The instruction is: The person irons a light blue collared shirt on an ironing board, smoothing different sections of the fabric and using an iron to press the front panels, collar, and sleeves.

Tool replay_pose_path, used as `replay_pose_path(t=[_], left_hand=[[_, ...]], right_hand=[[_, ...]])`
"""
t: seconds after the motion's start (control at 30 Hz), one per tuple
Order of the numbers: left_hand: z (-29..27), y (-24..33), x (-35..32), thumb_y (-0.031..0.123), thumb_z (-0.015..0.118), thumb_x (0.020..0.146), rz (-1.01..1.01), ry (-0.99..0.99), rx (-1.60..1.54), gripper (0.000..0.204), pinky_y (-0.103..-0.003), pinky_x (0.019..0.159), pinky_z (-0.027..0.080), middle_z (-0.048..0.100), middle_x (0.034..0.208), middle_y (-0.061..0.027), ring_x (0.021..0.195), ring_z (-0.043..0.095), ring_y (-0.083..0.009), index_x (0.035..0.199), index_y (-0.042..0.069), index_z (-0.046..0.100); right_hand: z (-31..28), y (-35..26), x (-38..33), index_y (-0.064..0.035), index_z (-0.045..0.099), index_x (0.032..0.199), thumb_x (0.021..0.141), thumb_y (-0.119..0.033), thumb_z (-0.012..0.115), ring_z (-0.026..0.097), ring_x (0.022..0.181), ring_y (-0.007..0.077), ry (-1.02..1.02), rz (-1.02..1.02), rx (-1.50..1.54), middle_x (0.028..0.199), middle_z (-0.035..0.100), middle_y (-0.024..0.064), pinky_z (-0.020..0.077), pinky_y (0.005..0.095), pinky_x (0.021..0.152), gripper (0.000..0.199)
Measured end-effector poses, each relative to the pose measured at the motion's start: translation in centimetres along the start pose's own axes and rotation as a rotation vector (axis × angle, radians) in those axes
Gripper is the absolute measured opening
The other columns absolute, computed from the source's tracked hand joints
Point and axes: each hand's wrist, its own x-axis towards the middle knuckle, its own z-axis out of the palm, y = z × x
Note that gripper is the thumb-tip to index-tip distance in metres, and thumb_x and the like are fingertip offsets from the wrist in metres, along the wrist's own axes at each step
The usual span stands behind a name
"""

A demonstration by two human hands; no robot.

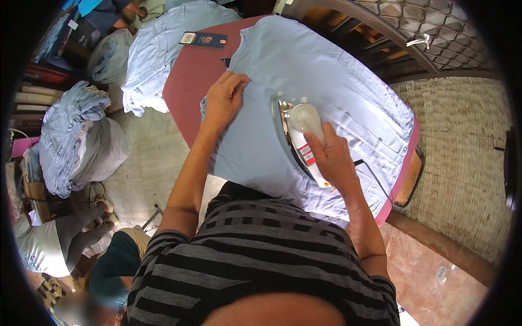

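Observation:
A light blue garment [304, 60] lies spread over a dark red ironing board [190, 76]. My right hand [333, 157] is closed round the handle of a white and grey iron [305, 119], whose soleplate rests on the cloth near the middle. Up at the garment's left edge, my left hand [224, 98] pinches the fabric between thumb and fingers, close to the neckline. A dark blue tag [203, 39] lies on the board just beyond that hand. The iron's black cord [375, 176] runs off toward the board's right end.
More light blue garments [152, 49] are heaped beyond the board's left end. Bagged clothes [81, 138] stand on the floor at left, and two people [111, 266] are at lower left. A metal lattice door [418, 27] is at far right, above a woven mat [462, 163].

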Motion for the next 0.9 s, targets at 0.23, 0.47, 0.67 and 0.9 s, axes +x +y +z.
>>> replay_pose_path(t=[0.23, 0.47, 0.67, 0.9], left_hand=[[0.2, -0.4, -0.2, -0.001, 0.066, 0.086, 0.025, 0.033, 0.009, 0.012, -0.033, 0.058, 0.044, 0.057, 0.077, -0.0106, 0.061, 0.054, -0.0235, 0.097, 0.003, 0.069], [-0.3, -0.1, 0.0, 0.003, 0.067, 0.086, -0.016, 0.016, 0.027, 0.008, -0.038, 0.062, 0.048, 0.06, 0.081, -0.0097, 0.068, 0.06, -0.0295, 0.093, 0.007, 0.069], [0.3, -0.6, 0.2, 0.003, 0.067, 0.086, -0.007, 0.025, 0.008, 0.009, -0.038, 0.062, 0.049, 0.061, 0.084, -0.0088, 0.068, 0.061, -0.0295, 0.093, 0.007, 0.069], [0.4, -0.7, -0.1, 0.002, 0.068, 0.086, 0.008, 0.043, 0.014, 0.009, -0.037, 0.061, 0.049, 0.062, 0.086, -0.008, 0.068, 0.061, -0.0285, 0.094, 0.007, 0.068]], right_hand=[[1.6, -1.2, 0.7, 0.0014, 0.05, 0.1, 0.1, -0.032, 0.056, 0.066, 0.068, 0.0421, 0.003, 0.039, 0.113, 0.073, 0.064, 0.0256, 0.0477, 0.0448, 0.059, 0.034], [2.5, -2.1, 0.9, 0.0016, 0.049, 0.102, 0.1, -0.03, 0.057, 0.068, 0.073, 0.0425, -0.009, 0.089, 0.091, 0.076, 0.064, 0.0264, 0.0487, 0.0452, 0.062, 0.033], [2.2, -2.8, 1.6, 0.0013, 0.048, 0.102, 0.101, -0.03, 0.056, 0.066, 0.073, 0.0447, -0.044, 0.1, 0.108, 0.074, 0.064, 0.0259, 0.0481, 0.0442, 0.061, 0.033], [1.3, -0.9, -0.3, -0.0002, 0.045, 0.098, 0.1, -0.028, 0.058, 0.064, 0.065, 0.0411, 0.011, 0.068, 0.062, 0.071, 0.062, 0.0243, 0.047, 0.0417, 0.059, 0.031]])
